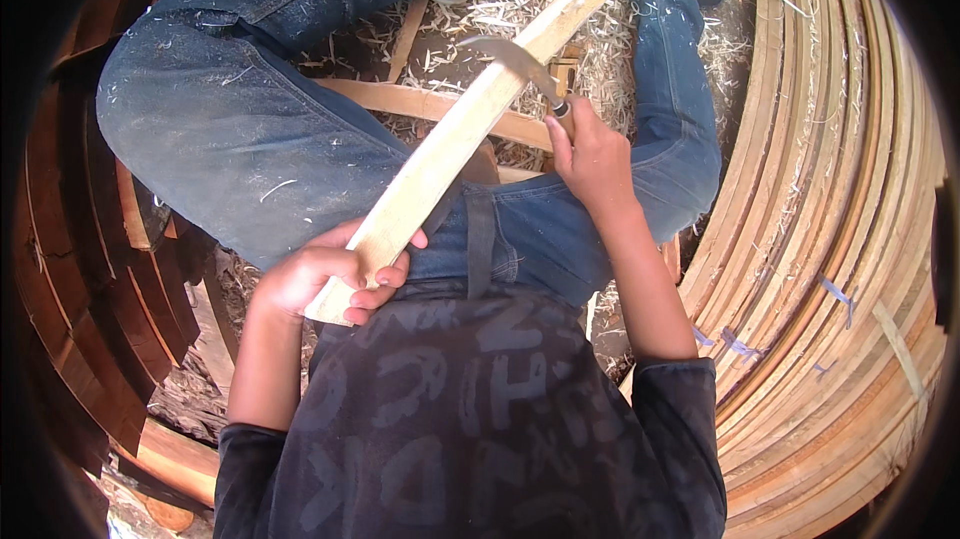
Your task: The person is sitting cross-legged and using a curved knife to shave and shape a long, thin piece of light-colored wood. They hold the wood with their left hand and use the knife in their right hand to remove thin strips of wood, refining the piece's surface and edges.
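A long pale wooden strip (440, 154) slants from my lap up to the far right, over my crossed legs. Its near end is gripped by my left hand (318, 271), with the fingers wrapped around it. My right hand (600, 159) is closed around the short handle of a curved knife (522, 63). The sickle-like blade lies across the strip's upper half, its tip reaching past the left edge. From this angle I cannot tell how deep the blade sits in the wood.
Curly wood shavings (720, 49) cover the ground around my legs. A flat wooden board (430, 102) lies crosswise beneath the strip. Long stacked slats (800, 199), some tied with bluish strips, curve along my right. Darker boards (80, 269) stand at my left.
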The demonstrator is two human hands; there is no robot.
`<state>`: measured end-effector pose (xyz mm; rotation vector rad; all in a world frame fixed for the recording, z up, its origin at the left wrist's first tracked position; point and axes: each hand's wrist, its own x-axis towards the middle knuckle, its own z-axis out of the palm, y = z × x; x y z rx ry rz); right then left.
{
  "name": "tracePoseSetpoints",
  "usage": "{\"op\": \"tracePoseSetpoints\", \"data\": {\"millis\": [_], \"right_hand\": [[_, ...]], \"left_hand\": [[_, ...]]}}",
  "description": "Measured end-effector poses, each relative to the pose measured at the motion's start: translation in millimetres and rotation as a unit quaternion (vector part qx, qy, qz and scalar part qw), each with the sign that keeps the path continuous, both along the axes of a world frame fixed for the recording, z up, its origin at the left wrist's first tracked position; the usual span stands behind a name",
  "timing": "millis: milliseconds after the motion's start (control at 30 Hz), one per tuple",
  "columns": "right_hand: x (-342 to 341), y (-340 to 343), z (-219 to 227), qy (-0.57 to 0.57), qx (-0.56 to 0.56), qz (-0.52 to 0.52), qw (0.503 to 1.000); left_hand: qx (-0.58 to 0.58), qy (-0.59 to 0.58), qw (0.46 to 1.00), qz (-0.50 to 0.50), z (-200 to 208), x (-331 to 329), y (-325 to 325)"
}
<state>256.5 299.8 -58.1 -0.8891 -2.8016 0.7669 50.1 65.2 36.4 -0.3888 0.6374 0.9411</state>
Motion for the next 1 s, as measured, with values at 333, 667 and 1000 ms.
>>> {"op": "tracePoseSetpoints", "data": {"millis": [333, 667, 1000], "right_hand": [[-8.6, 16.9, -6.7, -0.062, 0.017, -0.04, 0.997], [5.0, 54.4, -5.9, -0.135, 0.077, -0.01, 0.988], [-5.6, 87.0, -8.0, -0.197, 0.143, -0.065, 0.968]], "left_hand": [[-0.019, -0.023, 0.999, -0.013, -1.2, -3.6, 7.5], [-0.011, -0.023, 0.999, -0.023, -0.5, -4.9, 6.6], [-0.032, 0.009, 0.999, -0.031, 3.3, -2.7, 11.5]]}}
